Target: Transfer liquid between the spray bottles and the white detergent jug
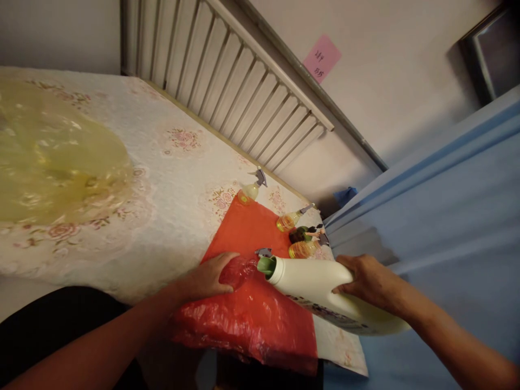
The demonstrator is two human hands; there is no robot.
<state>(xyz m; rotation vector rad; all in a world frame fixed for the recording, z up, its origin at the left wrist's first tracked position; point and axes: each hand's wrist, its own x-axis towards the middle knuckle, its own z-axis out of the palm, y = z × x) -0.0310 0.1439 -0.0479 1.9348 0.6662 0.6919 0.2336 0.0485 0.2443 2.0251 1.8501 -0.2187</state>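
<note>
My left hand point(211, 274) is wrapped around a clear plastic bottle point(240, 271), which looks red from the sheet behind it. In my right hand point(365, 279) is a large cream-coloured jug point(317, 279), gripped from above and tilted to the left. Its green spout point(266, 267) sits right at the clear bottle's mouth; whether liquid is flowing I cannot tell. Under both lies a red plastic sheet point(247, 222). Just beyond the spout, a grey spray head point(264, 252) shows partly.
Spray bottles with yellowish liquid point(248, 193) point(289, 220) point(303, 249) stand towards the back, with a dark bottle point(299, 234) among them. A yellow plastic bag point(60, 157) covers the left of the flowered tablecloth point(170, 189). A radiator point(227, 81) borders the back; a blue curtain point(439, 216) hangs right.
</note>
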